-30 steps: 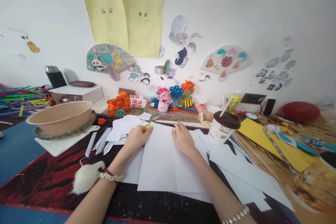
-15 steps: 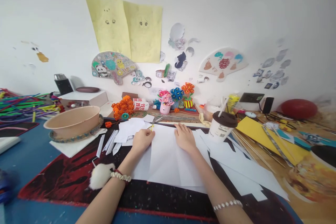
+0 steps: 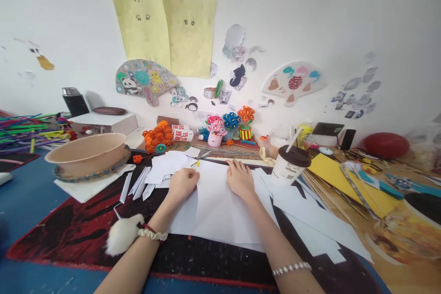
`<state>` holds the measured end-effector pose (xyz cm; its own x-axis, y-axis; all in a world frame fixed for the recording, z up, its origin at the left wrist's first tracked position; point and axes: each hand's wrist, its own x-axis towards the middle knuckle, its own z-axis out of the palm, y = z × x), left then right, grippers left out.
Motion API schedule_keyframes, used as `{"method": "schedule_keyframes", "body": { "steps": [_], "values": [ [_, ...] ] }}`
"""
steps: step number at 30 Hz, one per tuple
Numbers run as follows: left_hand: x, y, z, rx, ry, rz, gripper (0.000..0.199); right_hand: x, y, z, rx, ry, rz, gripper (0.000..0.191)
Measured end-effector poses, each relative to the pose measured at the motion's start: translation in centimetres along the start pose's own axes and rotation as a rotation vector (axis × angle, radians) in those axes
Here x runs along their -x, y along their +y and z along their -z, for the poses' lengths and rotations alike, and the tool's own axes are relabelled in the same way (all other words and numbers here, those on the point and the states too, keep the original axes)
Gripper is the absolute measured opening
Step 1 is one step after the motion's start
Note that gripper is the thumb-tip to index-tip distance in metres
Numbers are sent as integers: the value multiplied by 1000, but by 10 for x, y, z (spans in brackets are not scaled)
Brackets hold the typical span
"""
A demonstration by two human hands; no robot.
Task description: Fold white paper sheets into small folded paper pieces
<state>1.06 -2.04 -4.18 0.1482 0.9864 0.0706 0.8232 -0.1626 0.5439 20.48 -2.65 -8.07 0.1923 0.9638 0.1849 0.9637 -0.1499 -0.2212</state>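
Note:
A large white sheet of paper (image 3: 215, 202) lies before me, with a faint crease and another sheet beneath it. My left hand (image 3: 183, 184) rests at its left edge, fingers curled closed. A slim yellow tool (image 3: 197, 164) pokes out past its thumb side; the fingers hide most of it. On the sheet's upper right my right hand (image 3: 240, 178) lies flat, fingers stretched out and pressing down. Just beyond the left hand are metal blades (image 3: 203, 155), too small to make out fully. White paper pieces (image 3: 168, 165) are stacked left of that hand.
A paper cup with a straw (image 3: 288, 165) stands right of my right hand, beside cut white sheets (image 3: 313, 213). At left is a beige bowl (image 3: 86, 149). Fuzzy-stem flowers (image 3: 230, 121) line the back. A white fluffy ball (image 3: 124, 235) lies by my left wrist.
The view has shifted slightly, so the desk items sit further left. My left hand has moved a little left along the sheet's edge. The right hand still lies on the paper.

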Motion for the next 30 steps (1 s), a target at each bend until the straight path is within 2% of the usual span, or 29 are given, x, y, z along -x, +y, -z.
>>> {"method": "schedule_keyframes", "body": {
  "steps": [8, 12, 17, 23, 30],
  "values": [
    [7, 5, 10, 38, -28, -16, 48, 0, 3, 0, -11, 44, 29, 43],
    [11, 7, 12, 56, -69, -18, 41, -2, 4, -1, -8, 51, 28, 44],
    [12, 7, 12, 73, -86, 46, 33, -2, 3, -2, 24, 20, -4, 45],
    [13, 8, 14, 76, -100, 63, 31, -1, 1, -2, 30, 17, -31, 45],
    [12, 2, 16, 161, -169, 83, 30, -2, 3, -5, -1, 33, -20, 44]
  ]
}}
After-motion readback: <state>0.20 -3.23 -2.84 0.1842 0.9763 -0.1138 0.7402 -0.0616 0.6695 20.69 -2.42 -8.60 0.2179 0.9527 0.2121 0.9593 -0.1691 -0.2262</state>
